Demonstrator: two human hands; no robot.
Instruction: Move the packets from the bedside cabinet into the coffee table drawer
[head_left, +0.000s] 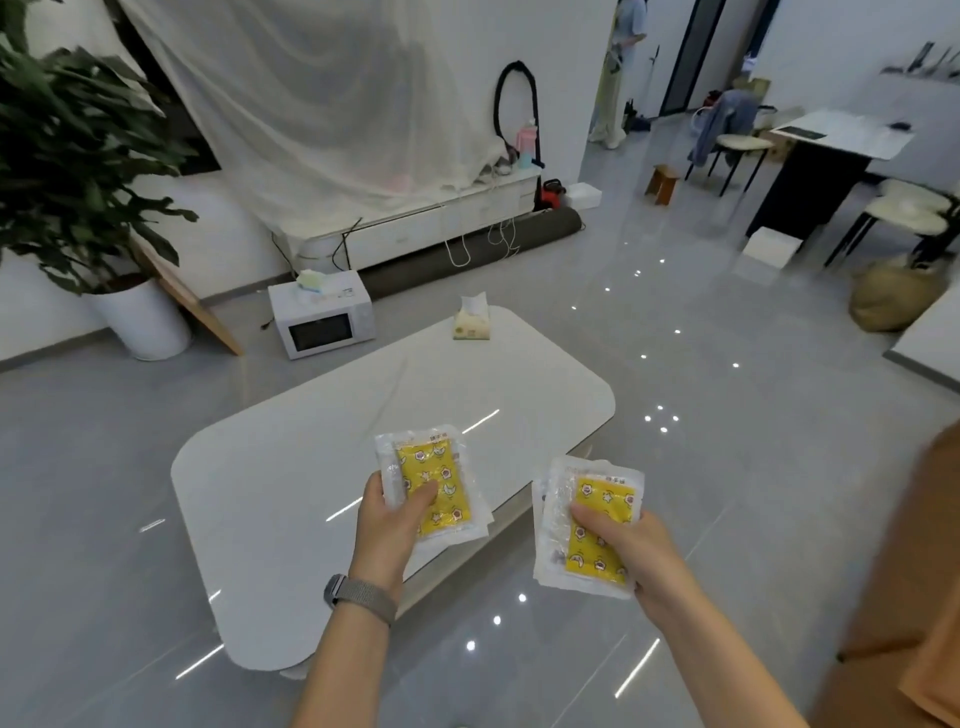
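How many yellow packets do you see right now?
2 on show: one packet held in the left hand over the coffee table, another packet in the right hand off its near edge. Each looks like a stack, so more may be hidden underneath.

small print at top of each yellow packet (434, 486), too blurred to read

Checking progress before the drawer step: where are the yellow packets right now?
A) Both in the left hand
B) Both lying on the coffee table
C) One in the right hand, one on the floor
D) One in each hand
D: the left hand grips one packet and the right hand grips the other packet, both held above the coffee table.
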